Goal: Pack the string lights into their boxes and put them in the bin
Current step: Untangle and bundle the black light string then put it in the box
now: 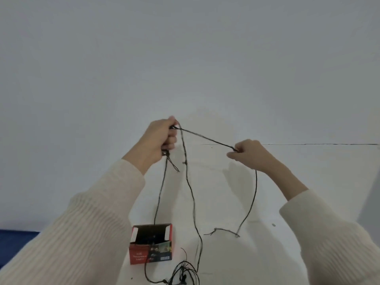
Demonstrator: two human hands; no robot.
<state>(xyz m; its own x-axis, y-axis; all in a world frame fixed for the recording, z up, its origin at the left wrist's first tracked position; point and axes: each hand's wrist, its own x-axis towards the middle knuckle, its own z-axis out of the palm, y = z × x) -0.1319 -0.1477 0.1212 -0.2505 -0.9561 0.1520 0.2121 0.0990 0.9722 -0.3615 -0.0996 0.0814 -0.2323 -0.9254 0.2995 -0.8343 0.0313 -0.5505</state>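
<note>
String lights [190, 190] tangle cut off below.

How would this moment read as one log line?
left hand: grips thin dark string-light wire | right hand: pinches wire | open red cardboard box: on table

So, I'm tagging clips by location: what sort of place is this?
Hard to pin down: probably a plain indoor room. All that shows is a bare white wall, a white tabletop and a blue patch at lower left.

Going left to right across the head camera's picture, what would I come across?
Blue patch at the bottom corner → red box → left hand → stretched length of string lights → right hand.
</note>
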